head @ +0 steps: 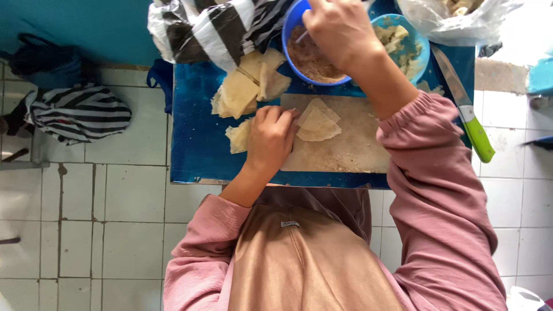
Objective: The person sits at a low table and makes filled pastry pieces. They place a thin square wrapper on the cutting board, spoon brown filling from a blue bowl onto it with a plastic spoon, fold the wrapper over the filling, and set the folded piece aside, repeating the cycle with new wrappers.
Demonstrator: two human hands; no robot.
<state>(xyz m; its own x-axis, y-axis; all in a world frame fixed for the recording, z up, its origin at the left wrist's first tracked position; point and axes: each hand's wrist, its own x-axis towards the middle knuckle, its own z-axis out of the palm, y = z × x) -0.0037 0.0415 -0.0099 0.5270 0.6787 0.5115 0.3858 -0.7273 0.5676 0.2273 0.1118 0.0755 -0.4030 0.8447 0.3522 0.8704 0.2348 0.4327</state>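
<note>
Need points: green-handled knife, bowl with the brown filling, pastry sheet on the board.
Green-handled knife (479,137): head view, on the green handle.
Bowl with brown filling (292,26): head view, on its blue left rim.
Pastry sheet on the board (318,125): head view, on the middle of the triangular sheet.

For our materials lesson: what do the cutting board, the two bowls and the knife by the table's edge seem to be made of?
Cutting board: probably wood, pale, matt, dusty. Left bowl, with brownish filling, and right bowl: likely plastic, uniform blue with a slight sheen. Knife: grey metal blade, glossy green handle, probably plastic. The left hand presses a folded dough sheet, pale and floury; the right hand reaches into the left bowl.
</note>
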